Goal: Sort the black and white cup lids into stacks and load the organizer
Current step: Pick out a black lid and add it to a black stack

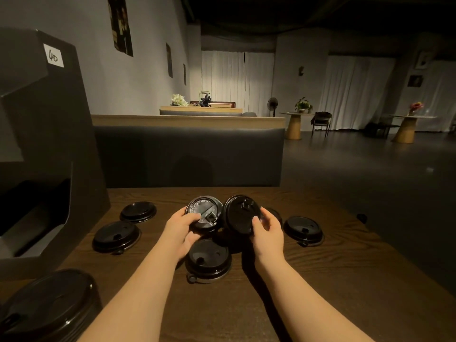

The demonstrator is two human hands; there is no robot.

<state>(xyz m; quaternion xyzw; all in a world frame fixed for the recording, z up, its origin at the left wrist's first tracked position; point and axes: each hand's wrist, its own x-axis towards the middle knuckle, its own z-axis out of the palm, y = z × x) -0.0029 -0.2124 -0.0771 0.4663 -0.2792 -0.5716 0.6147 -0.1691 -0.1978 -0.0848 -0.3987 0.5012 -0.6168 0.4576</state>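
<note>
- Black plastic cup lids lie scattered on a dark wood-grain table (308,280).
- The left hand (181,227) grips one black lid (203,213) by its near edge, thumb on top, lifted off the table and tilted toward the camera.
- The right hand (267,229) holds a second black lid (240,214) with thumb and fingers curled round its rim; this lid is tilted steeply and sits just beside the left one, nearly touching it.
- Between the forearms, a third lid (208,261) lies flat on the table.
- Two more lids (138,211) (116,236) rest to the left, near the organizer.
- Another lid (303,230) lies to the right of the right hand; one more is partly hidden behind that hand.
- A stack of black lids (47,304) stands at the near left corner.
- The dark cardboard organizer (49,144) stands on the left edge of the table, with a small white label (53,55).
- No white lid is in view.
</note>
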